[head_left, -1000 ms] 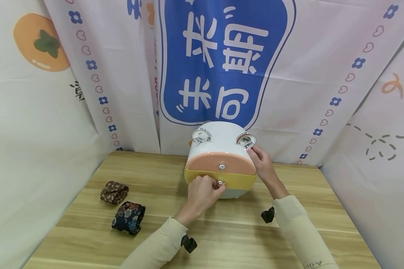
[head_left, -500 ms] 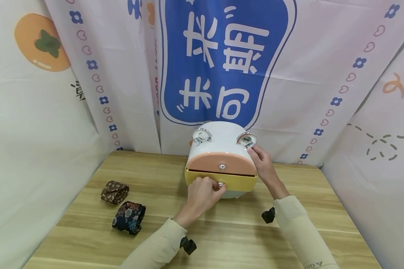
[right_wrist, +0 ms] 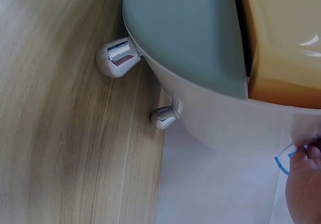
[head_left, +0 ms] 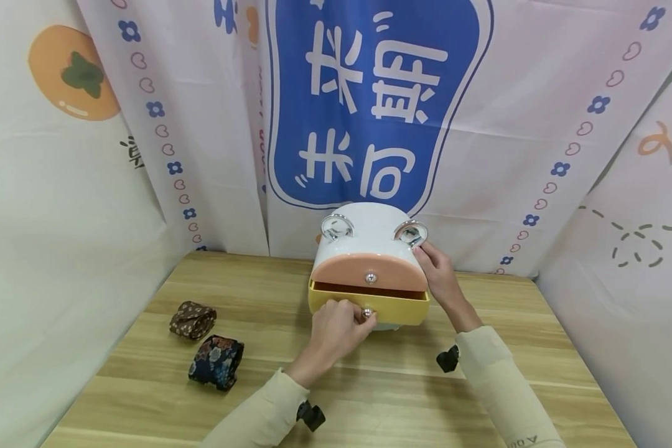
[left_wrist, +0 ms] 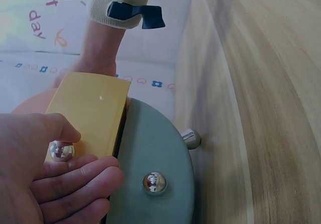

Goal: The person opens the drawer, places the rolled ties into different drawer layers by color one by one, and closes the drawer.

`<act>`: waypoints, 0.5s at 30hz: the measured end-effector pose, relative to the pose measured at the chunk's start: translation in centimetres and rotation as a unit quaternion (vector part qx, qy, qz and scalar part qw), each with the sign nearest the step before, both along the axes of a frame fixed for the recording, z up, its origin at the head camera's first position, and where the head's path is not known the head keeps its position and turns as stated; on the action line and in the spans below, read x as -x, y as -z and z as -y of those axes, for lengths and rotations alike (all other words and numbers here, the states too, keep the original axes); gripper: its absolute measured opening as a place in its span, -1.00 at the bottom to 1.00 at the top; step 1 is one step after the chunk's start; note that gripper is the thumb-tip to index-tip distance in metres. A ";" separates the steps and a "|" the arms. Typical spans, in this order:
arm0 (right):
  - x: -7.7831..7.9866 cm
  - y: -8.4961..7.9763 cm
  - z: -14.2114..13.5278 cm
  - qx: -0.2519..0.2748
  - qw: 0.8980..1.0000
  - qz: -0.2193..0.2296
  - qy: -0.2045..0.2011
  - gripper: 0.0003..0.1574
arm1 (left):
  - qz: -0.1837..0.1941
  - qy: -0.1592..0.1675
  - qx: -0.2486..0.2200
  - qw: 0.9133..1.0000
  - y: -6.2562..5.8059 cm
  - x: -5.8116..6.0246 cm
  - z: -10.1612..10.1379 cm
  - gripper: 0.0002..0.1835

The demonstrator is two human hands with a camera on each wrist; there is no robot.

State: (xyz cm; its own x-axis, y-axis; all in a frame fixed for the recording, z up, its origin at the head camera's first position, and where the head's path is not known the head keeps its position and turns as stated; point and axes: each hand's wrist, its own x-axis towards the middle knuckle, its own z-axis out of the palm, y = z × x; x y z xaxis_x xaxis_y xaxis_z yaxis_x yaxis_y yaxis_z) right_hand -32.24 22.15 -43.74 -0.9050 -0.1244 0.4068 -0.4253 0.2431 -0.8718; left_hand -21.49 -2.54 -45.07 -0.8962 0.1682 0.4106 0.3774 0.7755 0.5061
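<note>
A rounded white drawer cabinet (head_left: 369,224) stands at the back of the table, with a peach top drawer (head_left: 341,270), a yellow middle drawer (head_left: 403,308) and a grey-green bottom drawer (left_wrist: 150,138). In the head view, the yellow drawer sticks out partway, a dark gap above it. My left hand (head_left: 336,330) pinches its round chrome knob (left_wrist: 62,151) between thumb and fingers. High on the cabinet's right side, just below a chrome ring (head_left: 411,233), my right hand (head_left: 439,277) touches the wall; its fingertips are partly hidden.
On the left of the wooden table (head_left: 269,280) lie two rolled cloth pieces, like neckties: a brown patterned roll (head_left: 193,320) and a dark floral roll (head_left: 216,362). Printed curtains (head_left: 493,174) hang behind. Chrome feet (right_wrist: 118,58) hold the cabinet off the table.
The yellow drawer has slid from closed to partly out, toward me, along with my left hand on its knob. My right hand has stayed at the cabinet's side.
</note>
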 end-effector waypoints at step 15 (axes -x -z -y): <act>0.0 0.2 -0.1 -0.003 1.000 0.006 0.002 -0.38 | 0.002 0.013 0.008 1.000 -0.1 -1.9 0.3 -0.38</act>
State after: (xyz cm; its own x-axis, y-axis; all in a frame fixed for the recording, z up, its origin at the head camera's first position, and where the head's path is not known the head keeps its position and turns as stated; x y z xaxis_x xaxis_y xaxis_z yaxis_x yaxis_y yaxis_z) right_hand -32.26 22.22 -43.97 -0.9103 -0.1231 0.3953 -0.4139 0.2505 -0.8752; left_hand -19.59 -2.81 -44.98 -0.8927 0.1975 0.4050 0.3956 0.7738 0.4947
